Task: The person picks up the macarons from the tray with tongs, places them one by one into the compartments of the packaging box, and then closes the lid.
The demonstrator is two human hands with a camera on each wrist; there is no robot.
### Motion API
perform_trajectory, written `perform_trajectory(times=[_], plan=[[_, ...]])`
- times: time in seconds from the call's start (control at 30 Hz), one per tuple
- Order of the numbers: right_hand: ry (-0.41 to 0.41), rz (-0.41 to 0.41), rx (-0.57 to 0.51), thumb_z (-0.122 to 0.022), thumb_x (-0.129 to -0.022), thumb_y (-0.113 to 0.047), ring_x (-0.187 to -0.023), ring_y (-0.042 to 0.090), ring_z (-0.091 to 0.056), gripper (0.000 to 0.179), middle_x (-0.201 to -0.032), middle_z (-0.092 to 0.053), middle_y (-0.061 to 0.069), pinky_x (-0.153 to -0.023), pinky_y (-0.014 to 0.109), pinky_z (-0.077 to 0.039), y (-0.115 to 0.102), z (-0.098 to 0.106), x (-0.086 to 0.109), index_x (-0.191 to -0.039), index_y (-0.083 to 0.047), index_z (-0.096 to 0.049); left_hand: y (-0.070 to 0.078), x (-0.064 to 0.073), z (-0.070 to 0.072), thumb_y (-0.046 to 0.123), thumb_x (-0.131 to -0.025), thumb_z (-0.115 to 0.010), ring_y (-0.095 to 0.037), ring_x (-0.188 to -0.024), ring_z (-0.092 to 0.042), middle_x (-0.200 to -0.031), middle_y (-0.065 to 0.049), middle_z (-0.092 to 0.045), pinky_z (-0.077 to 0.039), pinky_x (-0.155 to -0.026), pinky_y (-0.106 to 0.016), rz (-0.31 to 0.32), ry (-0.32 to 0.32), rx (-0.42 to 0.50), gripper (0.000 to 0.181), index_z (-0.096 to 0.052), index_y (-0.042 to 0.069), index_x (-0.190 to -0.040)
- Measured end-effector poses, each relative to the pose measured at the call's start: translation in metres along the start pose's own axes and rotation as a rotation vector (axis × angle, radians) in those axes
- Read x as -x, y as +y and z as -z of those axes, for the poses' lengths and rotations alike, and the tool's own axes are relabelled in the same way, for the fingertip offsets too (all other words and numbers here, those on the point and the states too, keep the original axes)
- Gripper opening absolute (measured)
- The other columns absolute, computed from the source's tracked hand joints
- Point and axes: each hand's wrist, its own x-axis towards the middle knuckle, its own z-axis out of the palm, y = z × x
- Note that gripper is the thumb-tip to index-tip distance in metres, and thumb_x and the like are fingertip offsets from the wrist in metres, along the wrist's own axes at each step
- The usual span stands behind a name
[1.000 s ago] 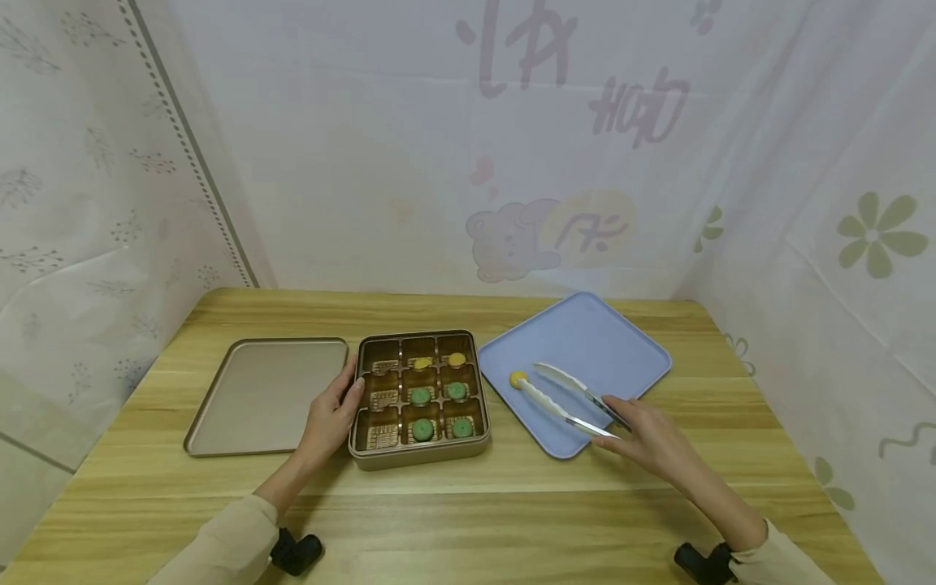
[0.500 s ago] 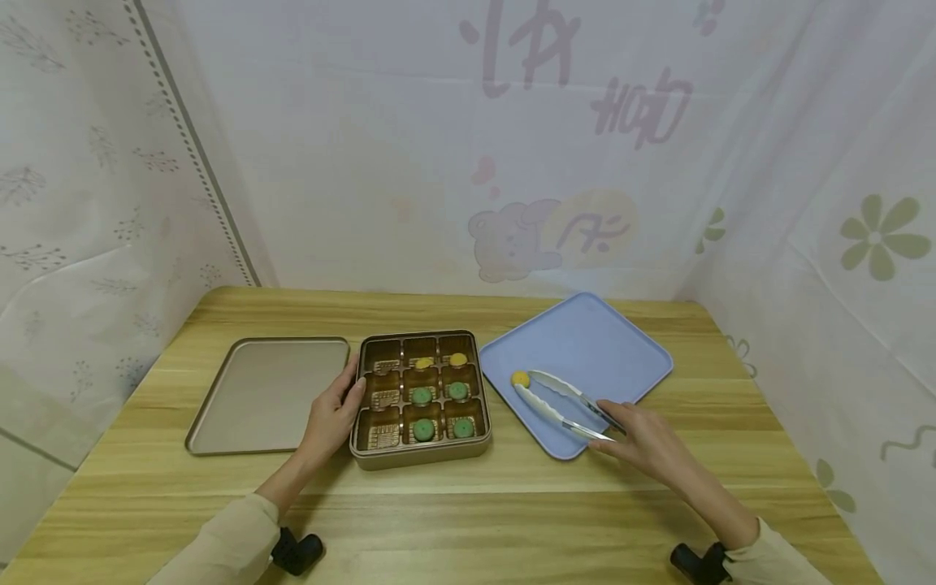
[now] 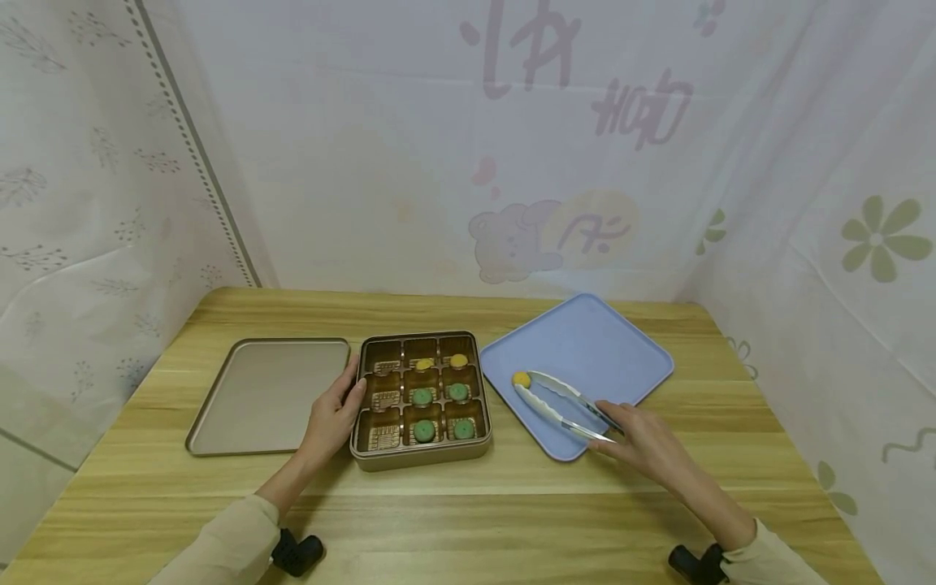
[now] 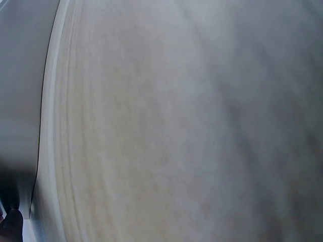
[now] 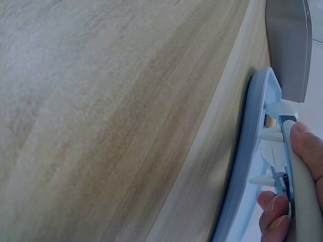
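My left hand (image 3: 332, 414) rests against the left wall of a bronze metal box (image 3: 424, 461), thumb at its rim and fingers straight along the side. Inside, a brown divided insert bears small round yellow pieces (image 3: 458, 361) and green pieces (image 3: 424, 431), one to a filled compartment; the left column holds none. My right hand (image 3: 643, 439) grips silver tongs with pale tips (image 3: 541, 406); the thumb (image 5: 308, 146) presses one arm and fingers curl under the other. The tong tips stand apart, right at a yellow round piece (image 3: 521, 379) on the blue tray (image 3: 585, 325).
A flat bronze lid-like tray (image 3: 270, 398) lies left of the box. The blue tray stands turned at an angle, its left corner close to the box. All rest on a wooden table (image 3: 468, 528), with a white patterned cloth (image 3: 366, 162) hanging behind and at both sides.
The tongs' tips have shifted slightly right and down, from overlapping the yellow piece to just beside it. Between half a second ago and now almost nothing moves. The left hand stays at the box.
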Motion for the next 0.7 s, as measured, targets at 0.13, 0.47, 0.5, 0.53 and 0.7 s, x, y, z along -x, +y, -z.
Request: perform_trajectory(times=[0.13, 0.47, 0.5, 0.53, 0.7], plan=[[0.01, 0.005, 0.005, -0.079, -0.074, -0.032, -0.083, 0.027, -0.066, 0.057, -0.098, -0.068, 0.018, -0.067, 0.04, -0.055, -0.0002, -0.0004, 0.0001, -0.117, 0.002, -0.064, -0.0005, 0.0001, -0.0001, 0.022, -0.102, -0.041, -0.037, -0.137, -0.029, -0.15, -0.018, -0.03, -0.027, -0.112, -0.049, -0.002, 0.004, -0.003, 0.051, -0.029, -0.001, -0.146], [0.013, -0.006, -0.019, -0.079, -0.075, -0.03, -0.084, 0.028, -0.066, 0.057, -0.098, -0.068, 0.019, -0.069, 0.04, -0.056, 0.0014, -0.0024, 0.002, -0.118, 0.003, -0.063, 0.0002, -0.0003, -0.0005, 0.024, -0.102, -0.041, -0.035, -0.138, -0.028, -0.151, -0.017, -0.029, -0.026, -0.113, -0.048, 0.007, -0.002, 0.001, 0.052, -0.028, 0.0, -0.147], [0.009, -0.011, -0.023, -0.078, -0.075, -0.03, -0.085, 0.028, -0.066, 0.057, -0.098, -0.068, 0.019, -0.069, 0.041, -0.056, 0.0016, -0.0023, 0.002, -0.118, 0.003, -0.062, 0.0005, -0.0002, -0.0004, 0.023, -0.102, -0.041, -0.035, -0.138, -0.028, -0.151, -0.017, -0.029, -0.026, -0.113, -0.048, 0.006, -0.002, 0.003, 0.052, -0.028, 0.0, -0.147], [0.006, -0.016, -0.025, -0.078, -0.075, -0.029, -0.085, 0.028, -0.066, 0.057, -0.098, -0.068, 0.019, -0.069, 0.041, -0.056, 0.0018, -0.0021, 0.0019, -0.119, 0.003, -0.062, 0.0007, -0.0002, -0.0003, 0.023, -0.102, -0.041, -0.035, -0.138, -0.028, -0.151, -0.016, -0.029, -0.026, -0.113, -0.048, 0.006, -0.004, 0.004, 0.052, -0.028, 0.0, -0.147], [0.014, -0.017, -0.025, -0.078, -0.076, -0.03, -0.084, 0.027, -0.065, 0.057, -0.097, -0.068, 0.018, -0.067, 0.039, -0.055, 0.0008, 0.0014, -0.0002, -0.12, 0.003, -0.062, 0.0015, -0.0001, 0.0012, 0.022, -0.102, -0.042, -0.035, -0.138, -0.027, -0.152, -0.016, -0.027, -0.026, -0.112, -0.048, 0.005, -0.015, 0.007, 0.052, -0.027, 0.0, -0.147]])
